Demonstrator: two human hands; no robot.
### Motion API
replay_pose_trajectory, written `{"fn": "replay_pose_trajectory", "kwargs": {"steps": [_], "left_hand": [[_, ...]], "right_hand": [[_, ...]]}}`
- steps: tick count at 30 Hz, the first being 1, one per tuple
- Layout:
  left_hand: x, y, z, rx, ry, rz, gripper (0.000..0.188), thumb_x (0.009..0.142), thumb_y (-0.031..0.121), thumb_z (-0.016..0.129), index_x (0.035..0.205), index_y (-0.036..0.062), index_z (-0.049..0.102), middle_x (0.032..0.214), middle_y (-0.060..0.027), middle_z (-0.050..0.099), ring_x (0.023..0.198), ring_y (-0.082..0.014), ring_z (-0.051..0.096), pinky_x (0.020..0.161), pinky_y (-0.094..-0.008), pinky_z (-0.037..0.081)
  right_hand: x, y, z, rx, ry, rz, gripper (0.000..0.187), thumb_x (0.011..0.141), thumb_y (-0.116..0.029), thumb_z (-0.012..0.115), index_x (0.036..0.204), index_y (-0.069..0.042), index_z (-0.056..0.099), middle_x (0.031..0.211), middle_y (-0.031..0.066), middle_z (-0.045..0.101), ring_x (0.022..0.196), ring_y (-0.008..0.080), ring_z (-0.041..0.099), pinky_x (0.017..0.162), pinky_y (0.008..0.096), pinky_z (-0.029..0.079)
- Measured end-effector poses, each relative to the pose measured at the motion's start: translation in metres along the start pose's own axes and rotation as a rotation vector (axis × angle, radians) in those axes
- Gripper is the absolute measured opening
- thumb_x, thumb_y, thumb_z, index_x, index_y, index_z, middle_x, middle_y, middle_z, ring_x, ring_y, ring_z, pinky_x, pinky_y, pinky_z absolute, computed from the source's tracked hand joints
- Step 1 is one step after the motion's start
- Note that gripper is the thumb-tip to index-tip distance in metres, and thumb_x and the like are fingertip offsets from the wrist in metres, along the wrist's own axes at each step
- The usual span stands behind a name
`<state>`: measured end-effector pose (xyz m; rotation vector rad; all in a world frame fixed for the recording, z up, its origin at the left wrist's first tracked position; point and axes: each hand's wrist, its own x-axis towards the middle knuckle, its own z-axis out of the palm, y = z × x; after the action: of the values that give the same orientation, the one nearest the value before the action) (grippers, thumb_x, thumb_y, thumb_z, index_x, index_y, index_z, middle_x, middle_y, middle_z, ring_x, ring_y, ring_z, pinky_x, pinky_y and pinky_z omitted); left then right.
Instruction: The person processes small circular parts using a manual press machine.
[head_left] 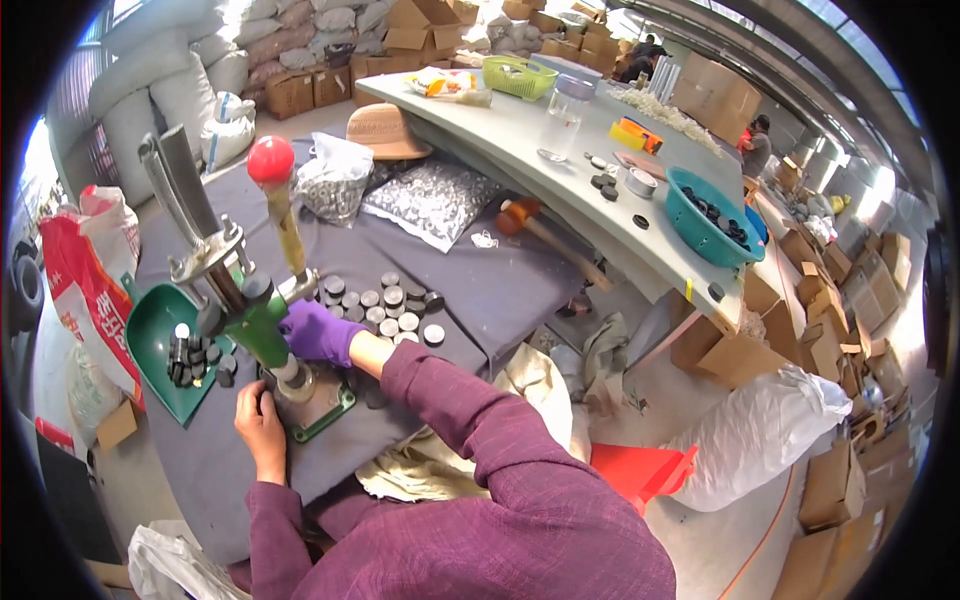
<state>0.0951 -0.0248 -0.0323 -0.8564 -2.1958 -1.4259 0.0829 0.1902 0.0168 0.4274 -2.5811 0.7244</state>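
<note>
A green hand press (pixel 262 335) with a red ball (pixel 270 160) on its lever stands on the cloth-covered table. My left hand (pixel 262 432), bare, is beside the press base (pixel 325 415), its fingers curled together; whatever they hold, if anything, is hidden. My right hand (pixel 322 333), in a purple glove, reaches in close behind the press column, which hides its fingertips. Several round grey-and-black caps (pixel 390 310) lie just right of the glove. Left of the press, a green scoop-shaped tray (pixel 150 335) holds more dark caps (pixel 190 360).
A clear bag of small metallic parts (pixel 430 200), a mallet (pixel 518 215) and a tan hat (pixel 385 132) lie farther back. On the pale table to the right are a teal basin (pixel 700 235) and a clear jar (pixel 565 120). A white sack (pixel 755 435) and cardboard boxes stand on the floor at right.
</note>
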Motion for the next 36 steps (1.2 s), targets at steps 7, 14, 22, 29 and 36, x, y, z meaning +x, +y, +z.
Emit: {"fn": "replay_pose_trajectory", "kwargs": {"steps": [7, 14, 22, 29, 36], "left_hand": [[0.003, -0.013, 0.005, -0.002, -0.006, -0.034, 0.017, 0.086, -0.002, 0.056, 0.1, -0.0023, 0.065, 0.099, -0.0138, 0.067, 0.091, -0.0276, 0.065, 0.083, -0.0354, 0.051], [0.002, -0.025, 0.007, -0.004, -0.035, -0.014, 0.019, 0.087, -0.002, 0.055, 0.104, -0.0019, 0.063, 0.101, -0.0137, 0.066, 0.092, -0.0277, 0.064, 0.085, -0.0354, 0.05], [-0.005, -0.021, -0.007, 0.036, -0.017, -0.047, 0.018, 0.087, -0.002, 0.055, 0.103, -0.0023, 0.064, 0.1, -0.0139, 0.066, 0.092, -0.0274, 0.064, 0.085, -0.0349, 0.05], [0.006, 0.007, 0.011, 0.025, -0.002, 0.018, 0.016, 0.085, -0.002, 0.058, 0.099, -0.0016, 0.065, 0.099, -0.016, 0.067, 0.093, -0.0303, 0.066, 0.084, -0.0355, 0.051], [0.006, 0.003, -0.004, 0.073, 0.071, -0.004, 0.017, 0.082, -0.004, 0.059, 0.097, -0.0011, 0.065, 0.096, -0.0156, 0.067, 0.09, -0.0305, 0.066, 0.082, -0.0363, 0.052]], "right_hand": [[-0.021, 0.009, -0.006, 0.151, 0.162, -0.208, 0.011, 0.069, -0.016, 0.071, 0.075, -0.008, 0.068, 0.078, 0.0126, 0.065, 0.075, 0.0336, 0.063, 0.066, 0.0422, 0.05], [-0.016, 0.025, 0.009, 0.02, 0.018, -0.206, 0.016, 0.068, -0.025, 0.072, 0.072, -0.01, 0.067, 0.078, 0.009, 0.066, 0.077, 0.0306, 0.061, 0.071, 0.0401, 0.048], [-0.017, 0.008, 0.011, -0.028, -0.077, -0.181, 0.022, 0.069, -0.024, 0.07, 0.086, -0.01, 0.069, 0.084, 0.0113, 0.065, 0.081, 0.0328, 0.062, 0.074, 0.041, 0.051], [-0.055, 0.022, -0.049, 0.176, -0.146, 0.087, 0.031, 0.088, -0.034, 0.06, 0.093, -0.005, 0.069, 0.094, 0.0165, 0.068, 0.088, 0.0368, 0.065, 0.078, 0.0452, 0.052], [-0.031, 0.024, -0.05, 0.124, 0.023, 0.068, 0.03, 0.088, -0.035, 0.061, 0.097, -0.008, 0.069, 0.096, 0.0143, 0.068, 0.092, 0.0358, 0.064, 0.08, 0.0447, 0.051]]}}
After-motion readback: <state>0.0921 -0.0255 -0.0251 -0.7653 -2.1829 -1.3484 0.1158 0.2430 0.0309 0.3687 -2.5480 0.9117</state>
